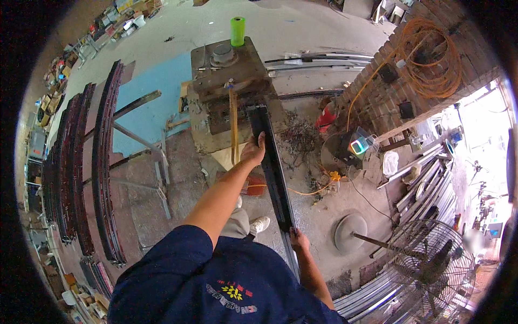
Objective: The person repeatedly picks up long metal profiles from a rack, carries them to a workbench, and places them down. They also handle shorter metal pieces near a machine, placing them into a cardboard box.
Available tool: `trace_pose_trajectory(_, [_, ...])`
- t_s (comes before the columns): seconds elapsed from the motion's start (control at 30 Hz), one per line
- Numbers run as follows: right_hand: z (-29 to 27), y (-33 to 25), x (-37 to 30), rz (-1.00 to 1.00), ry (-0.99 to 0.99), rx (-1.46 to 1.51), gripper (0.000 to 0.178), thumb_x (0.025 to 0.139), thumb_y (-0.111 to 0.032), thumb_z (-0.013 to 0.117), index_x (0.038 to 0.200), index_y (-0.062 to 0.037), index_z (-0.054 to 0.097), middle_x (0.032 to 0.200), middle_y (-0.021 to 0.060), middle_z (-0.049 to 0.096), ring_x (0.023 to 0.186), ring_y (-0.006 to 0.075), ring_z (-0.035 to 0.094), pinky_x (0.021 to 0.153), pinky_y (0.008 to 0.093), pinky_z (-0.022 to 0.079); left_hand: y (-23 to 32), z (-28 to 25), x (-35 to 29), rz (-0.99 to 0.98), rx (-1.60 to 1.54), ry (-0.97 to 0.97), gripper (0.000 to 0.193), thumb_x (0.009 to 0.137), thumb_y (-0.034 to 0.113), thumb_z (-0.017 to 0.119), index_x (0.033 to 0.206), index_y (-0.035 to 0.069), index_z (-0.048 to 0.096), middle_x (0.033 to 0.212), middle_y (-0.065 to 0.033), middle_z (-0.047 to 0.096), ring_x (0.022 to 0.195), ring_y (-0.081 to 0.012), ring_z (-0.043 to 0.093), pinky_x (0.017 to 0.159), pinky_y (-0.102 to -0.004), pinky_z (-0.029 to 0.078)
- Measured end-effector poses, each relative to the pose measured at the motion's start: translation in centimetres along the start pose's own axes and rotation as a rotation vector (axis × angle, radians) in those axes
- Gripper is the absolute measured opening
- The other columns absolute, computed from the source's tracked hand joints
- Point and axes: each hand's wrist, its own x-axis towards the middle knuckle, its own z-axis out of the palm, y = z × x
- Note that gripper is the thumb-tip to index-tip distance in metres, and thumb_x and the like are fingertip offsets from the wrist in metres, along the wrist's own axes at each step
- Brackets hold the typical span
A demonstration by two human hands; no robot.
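A long dark metal profile (pixel 274 181) slants from the front of a worn metal machine (pixel 213 78) down along my right side. My left hand (pixel 253 152) grips its left edge near the far end, thumb on top. Closer to my body, my right hand (pixel 299 241) is closed around the profile's right side. The far end of the profile rests at or just over the machine's front; contact there cannot be made out. Left of it, a long yellowish lever (pixel 233 127) hangs toward me from the machine. On the machine's top stands a bright green cylinder (pixel 237 31).
Bundles of dark profiles (pixel 105 162) lie across a metal stand at left. A pedestal fan (pixel 429 264) and stacked silvery profiles (pixel 426 183) are at right. An orange cable (pixel 310 193) crosses the floor; coiled orange hose (pixel 431 59) hangs on the brick wall (pixel 372 81).
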Motion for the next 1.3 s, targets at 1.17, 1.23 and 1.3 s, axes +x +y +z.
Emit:
trace_pose_trajectory(1.17, [-6.2,-16.8,-17.9,-0.468,0.66,0.539,0.057,0.103,-0.037,0.037,0.139,0.0067,0.039,0.145,0.0275,0.038,0.128,0.0381,0.043,0.108,0.0409,0.033,-23.5,-24.5,-38.9,0.283,-0.448,-0.345,0.04,0.089,0.038,0.062,0.116,0.009,0.056,0.101,-0.0139,0.066,0.09,-0.0291,0.064,0.078,-0.0405,0.05])
trace_pose_trajectory(1.23, [-7.2,-22.5,-22.1,-0.315,0.646,0.675,0.051,0.103,-0.03,0.037,0.137,0.008,0.041,0.143,0.0276,0.04,0.128,0.038,0.043,0.109,0.0406,0.033,-27.0,-25.5,-42.5,0.167,-0.467,-0.339,0.042,0.088,0.038,0.064,0.116,0.008,0.056,0.102,-0.0155,0.065,0.092,-0.0304,0.064,0.079,-0.0407,0.05])
trace_pose_trajectory(1.3, [-8.9,-15.6,-15.3,-0.626,0.708,0.252,0.054,0.1,-0.036,0.039,0.136,0.0043,0.043,0.141,0.0245,0.042,0.125,0.0366,0.045,0.106,0.044,0.037,-29.0,-28.0,-44.8,0.061,-0.385,-0.352,0.043,0.087,0.038,0.065,0.116,0.007,0.056,0.103,-0.0171,0.065,0.094,-0.032,0.064,0.079,-0.0415,0.05])
